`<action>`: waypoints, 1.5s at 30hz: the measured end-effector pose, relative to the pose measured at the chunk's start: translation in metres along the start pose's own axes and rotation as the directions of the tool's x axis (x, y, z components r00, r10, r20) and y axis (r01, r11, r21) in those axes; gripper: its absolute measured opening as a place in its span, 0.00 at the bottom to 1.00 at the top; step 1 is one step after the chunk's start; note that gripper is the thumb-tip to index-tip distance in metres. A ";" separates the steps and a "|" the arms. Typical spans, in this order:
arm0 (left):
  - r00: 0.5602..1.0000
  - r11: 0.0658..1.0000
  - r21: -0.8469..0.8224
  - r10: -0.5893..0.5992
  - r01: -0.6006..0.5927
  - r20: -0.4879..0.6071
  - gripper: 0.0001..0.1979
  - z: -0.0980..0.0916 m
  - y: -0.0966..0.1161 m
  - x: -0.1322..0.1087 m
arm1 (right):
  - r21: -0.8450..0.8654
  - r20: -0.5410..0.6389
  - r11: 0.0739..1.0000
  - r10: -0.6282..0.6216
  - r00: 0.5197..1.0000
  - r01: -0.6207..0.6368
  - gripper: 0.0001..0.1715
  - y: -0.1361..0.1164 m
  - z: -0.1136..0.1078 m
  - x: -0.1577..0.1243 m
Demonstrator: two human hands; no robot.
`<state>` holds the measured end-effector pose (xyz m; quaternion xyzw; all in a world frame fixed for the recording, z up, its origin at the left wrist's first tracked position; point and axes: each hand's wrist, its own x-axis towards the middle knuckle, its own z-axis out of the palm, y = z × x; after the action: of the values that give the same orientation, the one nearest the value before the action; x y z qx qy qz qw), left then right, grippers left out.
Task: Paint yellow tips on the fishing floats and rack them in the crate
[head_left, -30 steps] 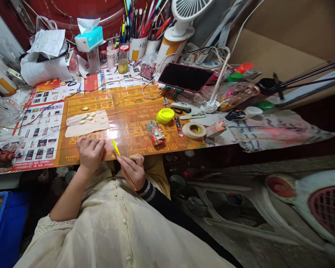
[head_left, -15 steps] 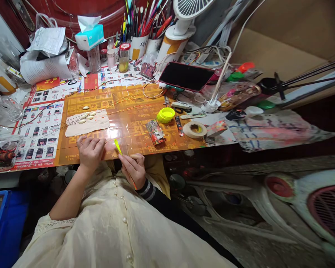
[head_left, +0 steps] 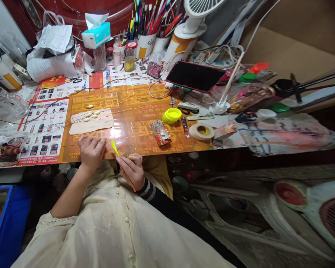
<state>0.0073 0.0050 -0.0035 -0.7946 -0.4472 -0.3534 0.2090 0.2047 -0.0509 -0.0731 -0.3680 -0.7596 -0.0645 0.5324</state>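
Observation:
My right hand (head_left: 131, 172) is closed around a slim paintbrush (head_left: 115, 148). Its neon-yellow tip points up and left toward my other hand, and an orange end shows below my fingers. At the table's front edge, my left hand (head_left: 92, 152) has its fingers curled together; whatever they pinch is hidden. Thin dark lines run near it to the left. Just beyond lies a cream cloth (head_left: 104, 124), with several small pale oval pieces (head_left: 89, 114) on or beside it, on thin wires. A neon-yellow paint pot (head_left: 171, 116) stands open to the right.
Right of the pot lie a tape roll (head_left: 201, 131), a paint-stained block (head_left: 160, 133) and scissors (head_left: 188, 108). Behind them a phone (head_left: 195, 76) is propped up. Brush cups (head_left: 145, 45), a jar (head_left: 130, 56) and a small fan (head_left: 191, 28) line the back. A blue crate (head_left: 15, 219) sits lower left.
The view has swung slightly, so the table's contents appear farther right. Relative to my left hand, the brush and my right hand have come a little closer. Both grips look unchanged.

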 end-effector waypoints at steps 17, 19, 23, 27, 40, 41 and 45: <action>1.000 1.000 0.014 -0.001 0.000 0.011 0.08 -0.001 0.001 0.000 | -0.074 0.019 0.996 0.041 0.999 -0.039 0.33 -0.005 0.007 0.001; 1.000 1.000 0.019 0.012 -0.012 0.000 0.08 -0.001 0.000 0.000 | -0.065 0.008 0.997 0.049 0.999 -0.048 0.34 -0.005 0.007 0.002; 1.000 1.000 0.014 0.009 -0.009 0.005 0.09 -0.001 -0.001 -0.001 | -0.034 -0.014 0.998 0.043 0.999 -0.044 0.35 -0.004 0.006 0.003; 1.000 1.000 0.006 -0.003 0.003 0.013 0.09 -0.003 -0.003 -0.002 | -0.007 -0.031 0.999 0.038 0.999 -0.038 0.35 -0.004 0.006 0.004; 0.998 0.998 -0.002 -0.059 0.059 0.013 0.10 -0.012 -0.010 -0.011 | 0.019 -0.046 1.000 -0.006 0.999 0.007 0.36 -0.006 0.000 0.004; 0.998 0.998 0.002 -0.058 0.058 0.011 0.10 -0.012 -0.011 -0.012 | 0.025 -0.047 1.000 -0.011 0.999 0.012 0.36 -0.007 0.001 0.004; 0.997 0.997 0.010 -0.075 0.075 0.019 0.09 -0.013 -0.011 -0.014 | 0.046 -0.036 0.998 -0.041 0.999 0.042 0.37 -0.010 0.007 0.005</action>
<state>-0.0122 -0.0060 -0.0052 -0.7797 -0.4805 -0.3511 0.1949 0.1923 -0.0525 -0.0683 -0.3383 -0.7589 -0.0643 0.5527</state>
